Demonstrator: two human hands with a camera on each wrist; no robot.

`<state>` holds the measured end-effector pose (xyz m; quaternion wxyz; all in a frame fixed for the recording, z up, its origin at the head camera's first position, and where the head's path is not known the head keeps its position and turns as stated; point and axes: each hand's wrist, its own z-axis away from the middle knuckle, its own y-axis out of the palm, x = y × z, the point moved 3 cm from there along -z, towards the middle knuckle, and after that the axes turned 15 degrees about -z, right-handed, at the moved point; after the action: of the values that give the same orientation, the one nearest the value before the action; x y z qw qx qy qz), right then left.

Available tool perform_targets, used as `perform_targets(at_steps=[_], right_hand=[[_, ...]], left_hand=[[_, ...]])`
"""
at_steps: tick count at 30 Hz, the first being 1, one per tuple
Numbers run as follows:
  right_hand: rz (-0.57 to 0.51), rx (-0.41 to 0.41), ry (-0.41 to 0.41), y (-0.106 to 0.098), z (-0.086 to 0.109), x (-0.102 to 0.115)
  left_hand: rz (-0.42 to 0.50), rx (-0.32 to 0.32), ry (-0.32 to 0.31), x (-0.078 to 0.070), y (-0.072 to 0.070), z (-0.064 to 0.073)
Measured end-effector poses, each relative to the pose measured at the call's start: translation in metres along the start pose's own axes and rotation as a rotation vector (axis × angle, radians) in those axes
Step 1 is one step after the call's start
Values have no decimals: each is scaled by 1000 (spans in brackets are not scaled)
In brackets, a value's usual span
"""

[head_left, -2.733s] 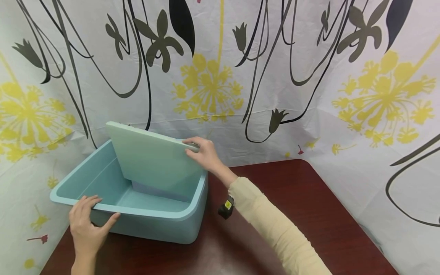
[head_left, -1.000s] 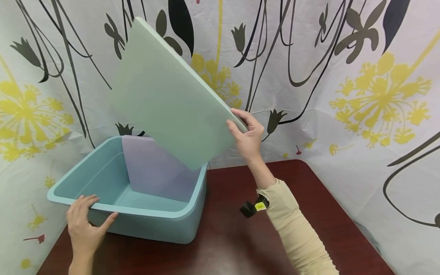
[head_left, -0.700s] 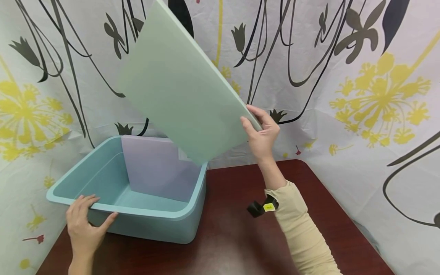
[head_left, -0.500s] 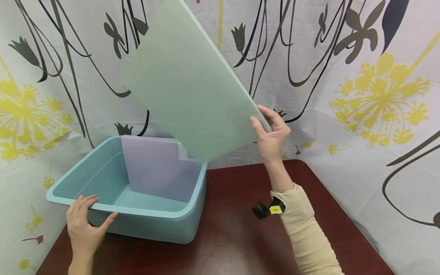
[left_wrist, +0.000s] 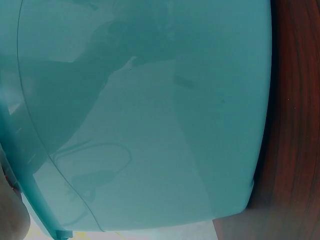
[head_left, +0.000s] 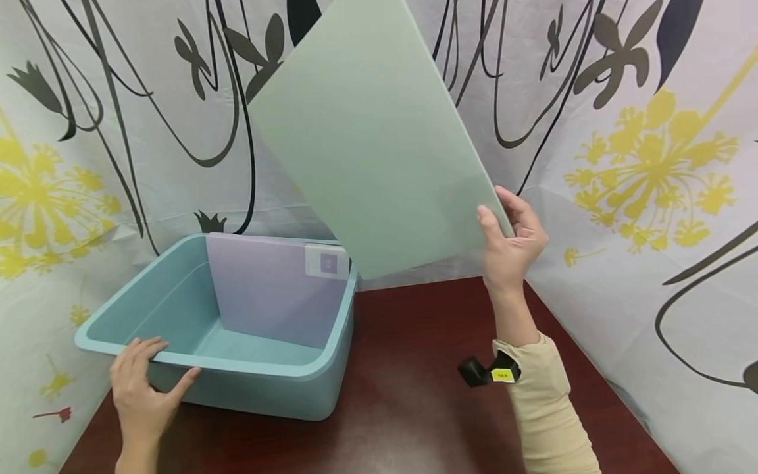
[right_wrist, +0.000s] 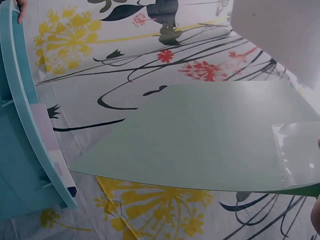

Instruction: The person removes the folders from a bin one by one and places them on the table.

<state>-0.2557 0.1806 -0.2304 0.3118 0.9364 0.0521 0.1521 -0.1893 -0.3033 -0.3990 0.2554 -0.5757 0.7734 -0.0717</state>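
Observation:
A pale green file folder [head_left: 379, 145] hangs tilted in the air, above and right of the blue plastic tub [head_left: 249, 368]. My right hand [head_left: 512, 247] pinches its lower right edge, thumb on the near face, fingers behind. The right wrist view shows a clear pocket [right_wrist: 300, 155] on the folder near that hand. Inside the tub a lilac file folder [head_left: 266, 289] leans against the back wall, with a white label [head_left: 327, 261] at its upper right corner. My left hand [head_left: 142, 395] holds the tub's front rim, fingers over it and thumb outside.
The tub stands on the left of a dark red-brown table [head_left: 408, 368]. Behind and beside the table hangs a white cloth [head_left: 592, 217] with flower prints. A small black wrist camera [head_left: 488, 372] sits on my right wrist.
My right hand has lifted the green folder out of the tub and carried it up and right, tilting it. The lilac folder and its label are uncovered. My left hand stays at the rim.

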Motion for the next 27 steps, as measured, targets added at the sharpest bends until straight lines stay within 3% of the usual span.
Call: perform_targets(at_steps=[21, 27], right_hand=[[-36, -106, 22, -59, 11, 16], [15, -125, 25, -70, 16, 18]], left_hand=[[27, -45, 4, 2, 3, 0], [25, -48, 8, 2, 3, 1]])
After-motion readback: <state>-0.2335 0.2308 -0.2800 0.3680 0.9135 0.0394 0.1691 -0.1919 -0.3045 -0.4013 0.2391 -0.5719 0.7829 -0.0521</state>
